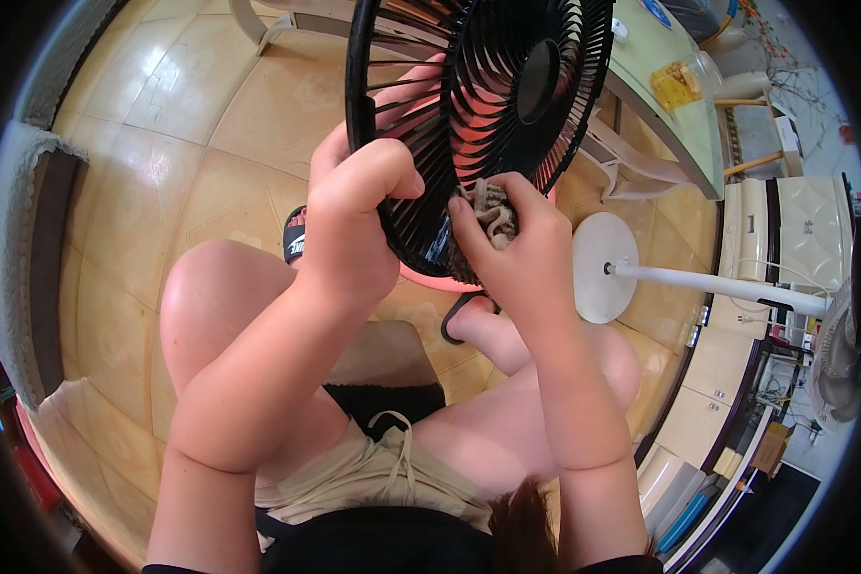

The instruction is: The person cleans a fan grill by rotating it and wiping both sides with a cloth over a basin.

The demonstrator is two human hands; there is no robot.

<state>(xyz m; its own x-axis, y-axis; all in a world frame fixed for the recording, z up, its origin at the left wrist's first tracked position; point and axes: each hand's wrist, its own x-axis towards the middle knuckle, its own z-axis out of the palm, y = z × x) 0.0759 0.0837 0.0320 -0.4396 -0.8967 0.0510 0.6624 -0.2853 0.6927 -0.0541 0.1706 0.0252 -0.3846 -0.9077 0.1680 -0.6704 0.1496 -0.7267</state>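
A black fan grille [466, 93] with curved spokes and a round solid centre is held up in front of me, tilted. My left hand [362, 168] grips its left rim, with some fingers behind the spokes and the thumb in front. In my right hand [520, 229] is a crumpled brown-grey cloth [493, 215], pressed against the lower right part of the grille. Below and behind the grille, a pink basin [438, 281] shows in part on the floor; what it holds is mostly hidden.
A white fan stand with a round base [603, 251] lies to the right, its pole reaching toward a fan head [836, 359]. At the upper right, a table [660, 122] bears a jar of yellow contents [681, 80]. Cream cabinets [710, 387] line the right side; a padded seat [43, 273] is at left.
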